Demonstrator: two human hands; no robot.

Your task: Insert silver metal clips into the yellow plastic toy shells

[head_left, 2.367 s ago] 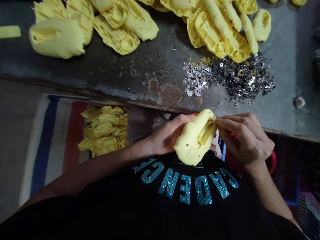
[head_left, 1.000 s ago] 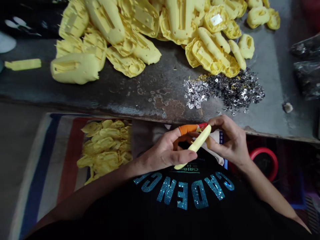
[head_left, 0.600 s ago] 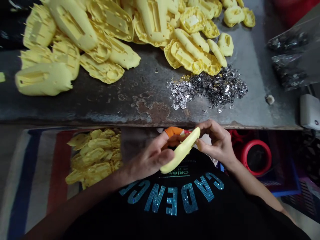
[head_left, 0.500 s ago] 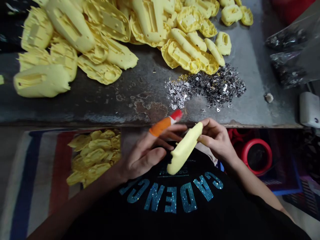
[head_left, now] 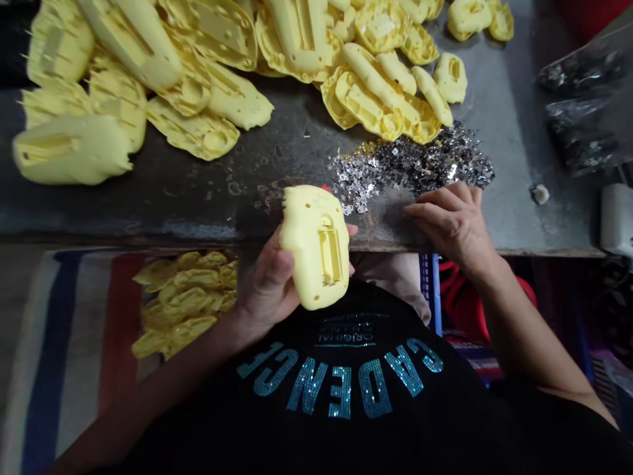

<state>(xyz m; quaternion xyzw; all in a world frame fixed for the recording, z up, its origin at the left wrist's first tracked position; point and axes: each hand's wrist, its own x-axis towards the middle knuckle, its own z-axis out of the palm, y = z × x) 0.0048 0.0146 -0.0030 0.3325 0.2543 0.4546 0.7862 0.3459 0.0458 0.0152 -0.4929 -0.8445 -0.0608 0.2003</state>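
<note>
My left hand point(head_left: 270, 280) grips a yellow plastic shell point(head_left: 309, 257), with the thumb on its near left side and the other fingers behind it. The shell is held just over the table's front edge. Its smooth outer face shows, with a long rectangular slot and several small holes. My right hand point(head_left: 452, 221) rests at the near right edge of a heap of small shiny metal pieces point(head_left: 395, 165). Its fingers are curled together, and whatever is between the fingertips is hidden.
Many more yellow shells point(head_left: 232, 99) are piled along the back of the grey table point(head_left: 188, 191). Clear bags of dark metal parts point(head_left: 583, 132) lie at the right, near a small white lump point(head_left: 540, 194). Below the table are stacked yellow shells point(head_left: 188, 297) and a blue crate point(head_left: 436, 297).
The shell has passed from my right hand to my left and turned its slotted face up. My right hand has moved forward to the metal heap.
</note>
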